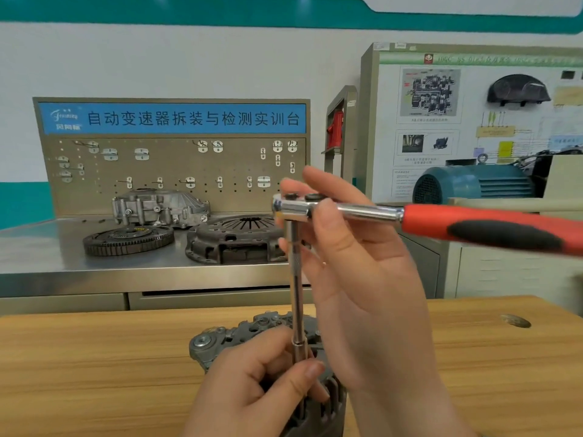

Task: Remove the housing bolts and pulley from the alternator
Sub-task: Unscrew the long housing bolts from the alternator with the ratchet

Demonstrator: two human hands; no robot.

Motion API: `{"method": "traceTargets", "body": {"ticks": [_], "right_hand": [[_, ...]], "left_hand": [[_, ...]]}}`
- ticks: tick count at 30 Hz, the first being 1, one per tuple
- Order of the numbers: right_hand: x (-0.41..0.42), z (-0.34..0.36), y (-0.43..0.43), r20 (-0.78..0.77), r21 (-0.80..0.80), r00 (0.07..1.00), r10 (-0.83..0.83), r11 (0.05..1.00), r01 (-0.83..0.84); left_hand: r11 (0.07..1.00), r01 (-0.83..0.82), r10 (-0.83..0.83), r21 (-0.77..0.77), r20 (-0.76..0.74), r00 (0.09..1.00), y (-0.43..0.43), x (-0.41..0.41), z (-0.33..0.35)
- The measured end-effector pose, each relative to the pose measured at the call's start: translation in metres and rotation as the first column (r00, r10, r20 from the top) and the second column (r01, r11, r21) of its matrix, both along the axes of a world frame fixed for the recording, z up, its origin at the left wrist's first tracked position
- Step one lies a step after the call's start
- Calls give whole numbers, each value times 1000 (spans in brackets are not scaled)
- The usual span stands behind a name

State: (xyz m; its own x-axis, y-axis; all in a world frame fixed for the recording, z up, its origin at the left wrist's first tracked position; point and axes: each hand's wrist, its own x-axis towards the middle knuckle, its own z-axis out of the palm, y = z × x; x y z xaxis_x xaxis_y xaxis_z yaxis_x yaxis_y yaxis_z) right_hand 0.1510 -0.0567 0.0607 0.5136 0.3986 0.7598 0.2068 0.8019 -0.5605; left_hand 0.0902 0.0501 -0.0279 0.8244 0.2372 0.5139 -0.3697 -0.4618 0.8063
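alternator (214, 345) lies on wooden table (94, 357), under the hands. extension bar (296, 279) is stood upright on it; bolt hidden. bar's lower end is pinched by left hand (249, 392); ratchet head (291, 209) is gripped by right hand (347, 257). bar to be kept plumb and socket fully seated before swinging.

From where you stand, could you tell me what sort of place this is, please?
Probably an automotive training workshop: a steel bench with a tool pegboard, a clutch cover and flywheel on it, and a wired demonstration panel.
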Motion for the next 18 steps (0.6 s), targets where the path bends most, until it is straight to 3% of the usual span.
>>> {"method": "traceTargets", "body": {"ticks": [3,9,16,18], "right_hand": [[0,0,0,-2,-1,1000,-7,1000,7],[3,2,0,-161,13,956,246,969,-247],[2,1,0,-49,0,998,46,999,-46],[2,1,-1,-57,0,995,82,997,-82]], "left_hand": [[1000,-2,2,-2,12,1000,0,1,0],[999,31,-32,28,52,998,-1,-2,-1],[1000,1,-2,24,33,999,0,0,-1],[999,-8,7,35,36,999,-1,0,-2]]}}
